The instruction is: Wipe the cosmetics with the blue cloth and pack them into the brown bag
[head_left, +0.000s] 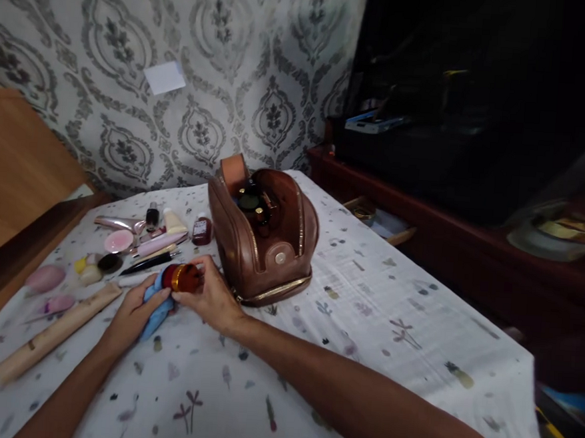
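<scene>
My right hand [219, 300] is closed around a small amber-red bottle with a gold band [187, 278], held just above the table. Against the bottle's left end, my left hand [133, 311] grips a light blue cloth [151, 321], which hangs down below the fingers. Just behind my right hand stands a brown toiletry bag [239, 259], unzipped wide, with dark and gold-coloured items inside. Left of the bag is a small dark red bottle with a pale label [202, 231].
Cosmetics are spread at the left: a pink round dish [119, 241], a black pen-like tube [146, 263], a nail polish bottle [152, 216] and a pink sponge [45, 278]. A long beige roll [59, 333] lies nearer. At the right stands a dark television screen [480, 112].
</scene>
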Tool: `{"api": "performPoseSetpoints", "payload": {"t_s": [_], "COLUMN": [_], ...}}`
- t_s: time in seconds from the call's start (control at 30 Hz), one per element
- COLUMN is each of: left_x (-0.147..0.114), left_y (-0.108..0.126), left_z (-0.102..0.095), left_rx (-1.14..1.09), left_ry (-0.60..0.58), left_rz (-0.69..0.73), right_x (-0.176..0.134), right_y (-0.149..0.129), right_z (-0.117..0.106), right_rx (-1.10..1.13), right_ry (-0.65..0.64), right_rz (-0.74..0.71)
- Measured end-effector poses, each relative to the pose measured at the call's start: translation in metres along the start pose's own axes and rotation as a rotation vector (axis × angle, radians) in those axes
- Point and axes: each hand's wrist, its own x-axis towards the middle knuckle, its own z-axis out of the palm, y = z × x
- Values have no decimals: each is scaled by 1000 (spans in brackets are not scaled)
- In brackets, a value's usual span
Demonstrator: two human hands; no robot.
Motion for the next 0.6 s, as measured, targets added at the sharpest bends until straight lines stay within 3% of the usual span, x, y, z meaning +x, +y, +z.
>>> {"api": "performPoseSetpoints", "payload": {"t_s": [0.27, 0.6], "left_x": [-3, -11], "left_y": [-1, 4], "left_z": [0, 9], "left_rx": [-109, 21], "left_ry": [0, 113], "left_rz": [-16, 74], "right_x": [-6, -12], "right_y": [-5, -14], "right_z": [1, -3], "right_rx": [-233, -540], "right_ry": [12, -101], "right_rz": [-102, -192]}}
